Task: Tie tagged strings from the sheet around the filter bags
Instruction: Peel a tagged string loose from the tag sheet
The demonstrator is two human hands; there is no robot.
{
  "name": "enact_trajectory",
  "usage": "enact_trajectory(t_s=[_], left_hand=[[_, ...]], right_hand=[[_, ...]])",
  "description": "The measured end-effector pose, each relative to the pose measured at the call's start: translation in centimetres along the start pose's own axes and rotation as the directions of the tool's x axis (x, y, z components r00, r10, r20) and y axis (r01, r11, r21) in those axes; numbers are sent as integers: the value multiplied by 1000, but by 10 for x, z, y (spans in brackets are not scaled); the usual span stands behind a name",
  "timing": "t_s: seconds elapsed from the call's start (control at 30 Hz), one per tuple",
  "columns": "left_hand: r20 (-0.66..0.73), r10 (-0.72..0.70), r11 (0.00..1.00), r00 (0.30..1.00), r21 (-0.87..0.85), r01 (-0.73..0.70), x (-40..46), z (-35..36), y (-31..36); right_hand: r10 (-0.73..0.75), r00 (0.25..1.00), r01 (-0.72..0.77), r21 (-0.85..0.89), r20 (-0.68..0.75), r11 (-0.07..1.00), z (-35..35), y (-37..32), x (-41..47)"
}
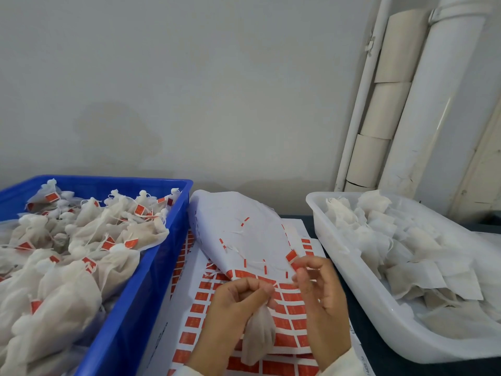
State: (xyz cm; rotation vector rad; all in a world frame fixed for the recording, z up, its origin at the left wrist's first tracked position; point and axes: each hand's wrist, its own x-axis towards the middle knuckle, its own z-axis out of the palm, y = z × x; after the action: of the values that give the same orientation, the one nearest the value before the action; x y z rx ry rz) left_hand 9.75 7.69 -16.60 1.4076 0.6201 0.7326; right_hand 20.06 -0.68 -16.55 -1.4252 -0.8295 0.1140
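My left hand (233, 302) grips the gathered neck of a white filter bag (256, 337), which hangs down over the sheet. My right hand (318, 289) is just to its right, thumb and forefinger pinching a thin string with a red tag (294, 265) at its end. Under both hands lies the white sheet of red tags (287, 324), its far part curled up and over (244, 223), showing loose string ends on the back.
A blue crate (151, 267) at the left holds several tied bags with red tags. On the right stands a translucent white tub (360, 278) with flat untied filter bags. Behind it, white pipes and cardboard rolls (387, 109) lean against the wall.
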Motion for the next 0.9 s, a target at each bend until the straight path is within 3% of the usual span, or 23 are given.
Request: enact_trajectory(t_s=[0.1, 0.2, 0.37, 0.63, 0.9], left_hand=[[-105, -47, 998, 993, -49, 42, 2, -1, -1], [-121, -27, 995, 992, -100, 15, -1, 1, 2], [-146, 19, 994, 989, -101, -34, -4, 5, 3], [-125, 73, 995, 989, -52, -80, -7, 9, 3], [-105, 105, 992, 989, -53, -111, -8, 8, 2]], right_hand=[[10, 998, 2, 177, -70, 984, -4, -4, -2], [-65, 997, 70, 238, -28, 969, -2, -12, -8], [-130, 988, 117, 145, 86, 983, 11, -15, -17], [-33, 998, 24, 152, 57, 988, 12, -14, -15], [-32, 999, 29, 137, 17, 990, 9, -13, -15]])
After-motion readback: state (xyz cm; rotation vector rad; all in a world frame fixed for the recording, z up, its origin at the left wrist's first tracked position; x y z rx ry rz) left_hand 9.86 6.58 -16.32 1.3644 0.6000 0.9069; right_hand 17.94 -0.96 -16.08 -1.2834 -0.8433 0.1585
